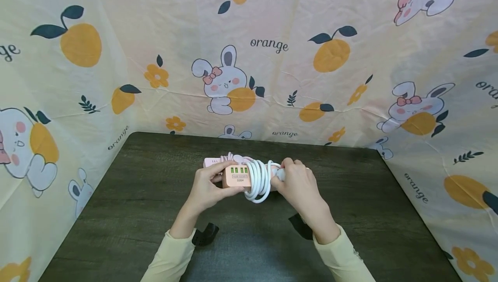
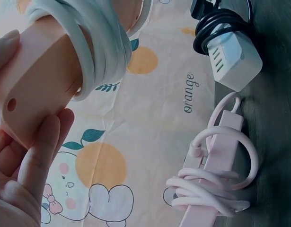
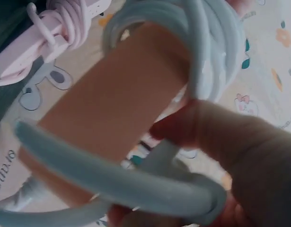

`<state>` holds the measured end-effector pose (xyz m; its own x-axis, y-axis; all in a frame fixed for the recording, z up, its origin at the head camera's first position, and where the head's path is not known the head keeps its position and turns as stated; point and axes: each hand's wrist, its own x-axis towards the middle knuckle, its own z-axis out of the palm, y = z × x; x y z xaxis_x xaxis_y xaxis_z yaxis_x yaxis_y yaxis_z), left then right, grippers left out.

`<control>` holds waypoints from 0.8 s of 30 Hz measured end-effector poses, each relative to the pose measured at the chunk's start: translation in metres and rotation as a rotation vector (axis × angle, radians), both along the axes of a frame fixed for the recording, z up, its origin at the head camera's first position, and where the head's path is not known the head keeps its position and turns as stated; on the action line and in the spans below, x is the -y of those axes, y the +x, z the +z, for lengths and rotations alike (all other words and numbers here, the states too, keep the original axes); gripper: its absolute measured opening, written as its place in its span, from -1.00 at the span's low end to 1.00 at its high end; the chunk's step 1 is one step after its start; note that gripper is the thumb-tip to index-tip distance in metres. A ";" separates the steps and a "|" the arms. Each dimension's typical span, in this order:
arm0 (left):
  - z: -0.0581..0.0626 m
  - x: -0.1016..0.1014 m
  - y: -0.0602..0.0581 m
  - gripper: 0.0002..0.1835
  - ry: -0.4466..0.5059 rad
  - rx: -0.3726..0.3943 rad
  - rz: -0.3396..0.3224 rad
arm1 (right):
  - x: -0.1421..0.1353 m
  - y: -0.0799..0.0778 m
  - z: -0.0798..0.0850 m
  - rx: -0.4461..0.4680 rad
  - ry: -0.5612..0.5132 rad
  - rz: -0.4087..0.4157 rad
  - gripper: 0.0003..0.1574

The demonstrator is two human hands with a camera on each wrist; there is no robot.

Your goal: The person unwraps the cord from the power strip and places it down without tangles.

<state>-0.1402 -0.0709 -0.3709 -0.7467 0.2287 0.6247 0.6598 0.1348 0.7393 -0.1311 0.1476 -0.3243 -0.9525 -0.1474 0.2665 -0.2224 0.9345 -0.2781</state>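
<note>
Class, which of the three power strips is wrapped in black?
The white strip, wrapped in black cord; the pink strip has pink cord, the peach strip white cord.

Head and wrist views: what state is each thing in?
Left hand: gripping the peach power strip
Right hand: gripping part of the white cord
Peach power strip: held
White cord: wound round it in loops
Pink power strip: on the table, its pink cord wrapped round
White charging block: on the table, black cord coiled at one end
Patterned cloth: hanging, creased
</note>
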 end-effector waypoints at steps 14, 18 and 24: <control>0.001 -0.002 -0.001 -0.42 -0.029 -0.062 0.009 | -0.007 -0.010 -0.004 0.166 -0.108 -0.007 -0.73; -0.015 -0.001 -0.010 -0.40 -0.020 -0.069 0.010 | -0.010 -0.012 -0.004 0.190 -0.121 -0.003 -0.69; -0.018 0.000 -0.012 -0.42 -0.013 -0.068 -0.005 | -0.012 -0.011 -0.004 0.177 -0.116 0.003 -0.68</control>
